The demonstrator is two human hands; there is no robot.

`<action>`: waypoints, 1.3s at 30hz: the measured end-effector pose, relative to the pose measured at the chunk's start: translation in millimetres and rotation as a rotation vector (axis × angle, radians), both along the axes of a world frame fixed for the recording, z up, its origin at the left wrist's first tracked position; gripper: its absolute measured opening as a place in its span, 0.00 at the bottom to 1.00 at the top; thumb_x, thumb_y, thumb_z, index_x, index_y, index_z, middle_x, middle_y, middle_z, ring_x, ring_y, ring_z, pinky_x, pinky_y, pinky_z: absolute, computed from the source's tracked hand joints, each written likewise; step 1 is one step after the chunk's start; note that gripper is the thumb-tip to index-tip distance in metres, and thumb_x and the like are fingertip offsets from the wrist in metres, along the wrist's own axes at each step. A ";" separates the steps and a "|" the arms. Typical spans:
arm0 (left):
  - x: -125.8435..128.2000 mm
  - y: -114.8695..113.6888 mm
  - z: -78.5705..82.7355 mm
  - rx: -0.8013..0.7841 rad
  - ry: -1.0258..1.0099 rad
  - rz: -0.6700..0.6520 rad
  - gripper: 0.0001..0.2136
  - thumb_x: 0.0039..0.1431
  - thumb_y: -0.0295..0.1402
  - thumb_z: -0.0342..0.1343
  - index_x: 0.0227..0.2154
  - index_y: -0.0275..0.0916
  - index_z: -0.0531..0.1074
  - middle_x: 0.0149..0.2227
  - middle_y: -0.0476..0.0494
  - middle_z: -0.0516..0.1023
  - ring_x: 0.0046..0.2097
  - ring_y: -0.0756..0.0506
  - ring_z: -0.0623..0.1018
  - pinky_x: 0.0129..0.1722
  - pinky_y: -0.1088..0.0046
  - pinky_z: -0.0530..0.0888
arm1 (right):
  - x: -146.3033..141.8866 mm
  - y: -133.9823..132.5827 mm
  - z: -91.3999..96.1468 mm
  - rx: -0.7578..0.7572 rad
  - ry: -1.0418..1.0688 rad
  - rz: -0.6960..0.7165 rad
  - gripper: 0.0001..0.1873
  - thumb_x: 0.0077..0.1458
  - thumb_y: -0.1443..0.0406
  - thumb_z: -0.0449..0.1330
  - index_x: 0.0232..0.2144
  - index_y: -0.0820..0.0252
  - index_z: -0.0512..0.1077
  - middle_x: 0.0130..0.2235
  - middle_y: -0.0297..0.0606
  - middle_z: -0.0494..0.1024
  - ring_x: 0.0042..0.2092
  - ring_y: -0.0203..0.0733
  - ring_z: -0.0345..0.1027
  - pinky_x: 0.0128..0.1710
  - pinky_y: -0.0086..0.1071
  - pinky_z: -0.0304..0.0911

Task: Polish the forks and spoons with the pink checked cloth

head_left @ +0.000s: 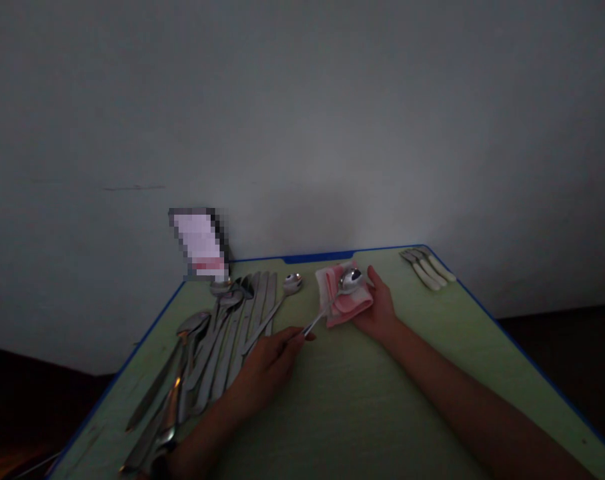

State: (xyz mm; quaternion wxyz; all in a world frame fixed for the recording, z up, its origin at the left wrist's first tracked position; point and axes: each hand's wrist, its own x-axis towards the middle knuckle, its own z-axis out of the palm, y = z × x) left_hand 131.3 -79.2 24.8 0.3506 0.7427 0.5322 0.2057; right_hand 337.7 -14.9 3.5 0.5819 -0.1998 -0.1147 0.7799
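My left hand (pixel 272 357) pinches the handle end of a steel spoon (pixel 349 280), fingers closed on it. The spoon's bowl rests on a folded pink cloth (pixel 345 300) near the table's far edge. That cloth lies in my right hand (pixel 379 310), which cups it from below and the right, thumb beside the bowl. Both forearms reach in from the bottom over the green table (pixel 362 400).
Several steel spoons and knives (pixel 222 340) lie in a row on the table's left side, reaching the left edge. White-handled cutlery (pixel 428 267) lies at the far right corner. A blurred-out object (pixel 201 243) stands at the far left corner. A grey wall is behind.
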 end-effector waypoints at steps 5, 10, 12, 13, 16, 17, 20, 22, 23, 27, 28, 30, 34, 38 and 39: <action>0.4 1.6 -1.4 0.011 0.034 0.041 0.21 0.62 0.43 0.39 0.42 0.37 0.73 0.18 0.54 0.64 0.23 0.49 0.67 0.23 0.77 0.60 | 4.4 3.2 -4.5 -0.009 -0.008 -0.165 0.22 0.54 0.52 0.49 0.34 0.65 0.72 0.33 0.43 0.78 0.37 0.45 0.73 0.43 0.40 0.66; 1.0 1.6 -5.6 0.069 0.050 0.029 0.19 0.61 0.43 0.41 0.38 0.39 0.75 0.24 0.50 0.73 0.26 0.48 0.71 0.26 0.76 0.62 | 4.0 2.1 -4.9 -0.009 -0.021 -0.181 0.23 0.52 0.50 0.50 0.35 0.64 0.72 0.33 0.41 0.79 0.36 0.46 0.72 0.42 0.41 0.66; 1.5 1.1 -4.8 0.071 0.047 0.031 0.18 0.61 0.42 0.42 0.37 0.39 0.75 0.25 0.50 0.74 0.26 0.48 0.71 0.26 0.76 0.63 | 3.4 0.9 -3.5 -0.027 -0.018 -0.146 0.22 0.53 0.51 0.50 0.34 0.64 0.72 0.32 0.41 0.78 0.35 0.46 0.72 0.41 0.41 0.66; 1.7 1.0 -4.0 0.065 0.042 0.039 0.18 0.61 0.42 0.42 0.37 0.39 0.75 0.25 0.50 0.74 0.26 0.48 0.72 0.26 0.75 0.64 | 3.1 0.6 -2.8 -0.032 -0.012 -0.128 0.22 0.54 0.52 0.49 0.33 0.64 0.72 0.31 0.41 0.78 0.34 0.46 0.72 0.41 0.42 0.66; 1.3 1.4 -2.3 0.051 -0.005 0.090 0.19 0.62 0.42 0.41 0.41 0.38 0.74 0.26 0.49 0.75 0.29 0.47 0.73 0.29 0.74 0.66 | 2.8 0.3 -1.9 -0.033 -0.001 -0.091 0.21 0.55 0.53 0.49 0.33 0.63 0.72 0.32 0.41 0.79 0.34 0.46 0.72 0.42 0.42 0.65; 0.9 1.8 -2.4 0.054 -0.034 0.112 0.20 0.62 0.42 0.40 0.42 0.38 0.74 0.28 0.48 0.76 0.31 0.46 0.74 0.30 0.73 0.68 | 3.0 0.4 -2.1 -0.036 -0.004 -0.091 0.21 0.55 0.53 0.49 0.33 0.63 0.72 0.32 0.41 0.79 0.34 0.45 0.72 0.42 0.42 0.65; -0.7 3.0 -4.6 0.121 -0.122 0.166 0.19 0.62 0.41 0.42 0.44 0.38 0.73 0.38 0.45 0.78 0.40 0.44 0.75 0.39 0.71 0.70 | 4.3 0.4 -3.3 -0.036 -0.024 -0.063 0.21 0.55 0.53 0.49 0.32 0.64 0.72 0.30 0.42 0.78 0.35 0.46 0.72 0.43 0.42 0.65; -1.2 3.2 -6.3 0.193 -0.139 0.180 0.17 0.61 0.40 0.44 0.43 0.38 0.73 0.43 0.45 0.77 0.44 0.44 0.74 0.43 0.71 0.69 | 5.1 0.1 -4.2 -0.026 -0.035 -0.026 0.22 0.54 0.51 0.49 0.30 0.64 0.72 0.28 0.42 0.78 0.35 0.47 0.73 0.42 0.42 0.65; -1.1 3.1 -6.9 0.219 -0.129 0.180 0.16 0.60 0.39 0.45 0.43 0.38 0.73 0.43 0.45 0.77 0.43 0.44 0.74 0.43 0.72 0.69 | 5.3 -0.1 -4.4 -0.024 -0.035 -0.013 0.22 0.54 0.51 0.49 0.29 0.64 0.72 0.27 0.42 0.77 0.36 0.48 0.73 0.42 0.42 0.65; 0.3 2.0 -6.7 0.259 -0.038 0.169 0.14 0.60 0.39 0.46 0.43 0.38 0.71 0.36 0.46 0.77 0.34 0.47 0.75 0.35 0.74 0.70 | 5.2 -0.5 -3.6 -0.040 -0.005 -0.019 0.22 0.54 0.51 0.49 0.28 0.62 0.71 0.25 0.39 0.76 0.34 0.47 0.73 0.41 0.43 0.66; 0.7 2.0 -6.2 0.265 -0.021 0.174 0.14 0.60 0.39 0.46 0.42 0.39 0.71 0.36 0.46 0.77 0.33 0.47 0.75 0.33 0.74 0.70 | 5.0 -0.7 -3.0 -0.045 -0.001 -0.015 0.22 0.55 0.51 0.48 0.28 0.62 0.70 0.25 0.39 0.76 0.34 0.46 0.73 0.41 0.42 0.66; 1.3 2.1 -5.4 0.267 0.002 0.188 0.14 0.60 0.39 0.46 0.42 0.39 0.71 0.36 0.46 0.77 0.32 0.47 0.75 0.32 0.74 0.70 | 4.6 -1.1 -1.6 -0.055 -0.008 -0.008 0.22 0.55 0.51 0.48 0.27 0.62 0.70 0.25 0.39 0.76 0.33 0.46 0.73 0.41 0.42 0.66; 2.4 2.7 -4.5 0.216 0.029 0.182 0.15 0.60 0.40 0.46 0.43 0.39 0.71 0.37 0.46 0.78 0.33 0.46 0.76 0.33 0.74 0.71 | 3.9 -2.1 0.6 -0.062 -0.019 -0.014 0.22 0.55 0.51 0.48 0.25 0.62 0.70 0.26 0.39 0.77 0.34 0.45 0.73 0.41 0.41 0.66; 3.0 2.4 -6.1 0.228 0.047 0.106 0.16 0.62 0.39 0.43 0.45 0.40 0.71 0.42 0.46 0.78 0.40 0.45 0.76 0.41 0.72 0.71 | 2.7 -2.1 0.9 -0.047 -0.012 -0.024 0.23 0.56 0.52 0.47 0.27 0.63 0.72 0.28 0.40 0.78 0.34 0.45 0.73 0.42 0.40 0.66; 2.9 2.2 -6.7 0.231 0.060 0.098 0.16 0.62 0.39 0.42 0.45 0.40 0.72 0.42 0.45 0.78 0.41 0.45 0.77 0.41 0.72 0.70 | 2.4 -1.9 0.7 -0.043 -0.018 -0.024 0.23 0.56 0.51 0.47 0.29 0.64 0.72 0.28 0.41 0.78 0.34 0.45 0.73 0.42 0.40 0.66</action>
